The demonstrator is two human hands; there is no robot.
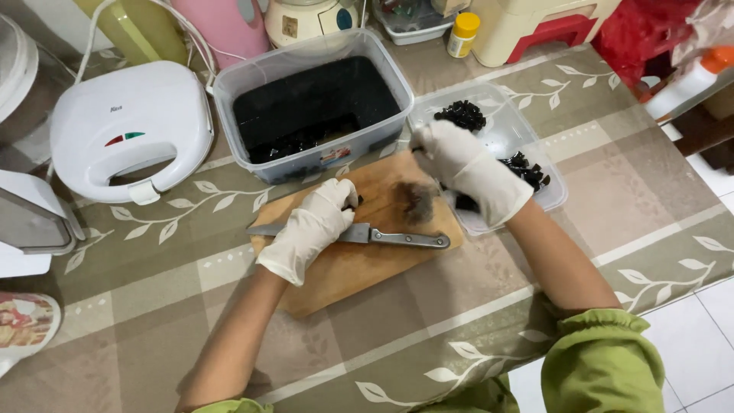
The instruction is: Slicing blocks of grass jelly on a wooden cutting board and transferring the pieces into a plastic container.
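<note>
Both hands wear white gloves. My left hand (pixel 312 228) rests curled on a wooden cutting board (pixel 359 264), lying over the blade of a steel knife (pixel 409 239) that sits flat on the board. A small black bit shows at its fingertips. My right hand (pixel 468 170) hovers, fingers bent down, over the board's right end and the edge of a shallow clear tray (pixel 550 200) holding black jelly cubes (pixel 461 115). A dark blurred patch (pixel 417 202) lies on the board just below that hand. What the palm holds is hidden.
A deep clear tub (pixel 229 92) with dark contents stands behind the board. At the left is a white sandwich maker (pixel 130 126). Bottles, a small yellow-capped jar (pixel 462 34) and appliances line the back. The table's front edge meets a tiled floor at the right.
</note>
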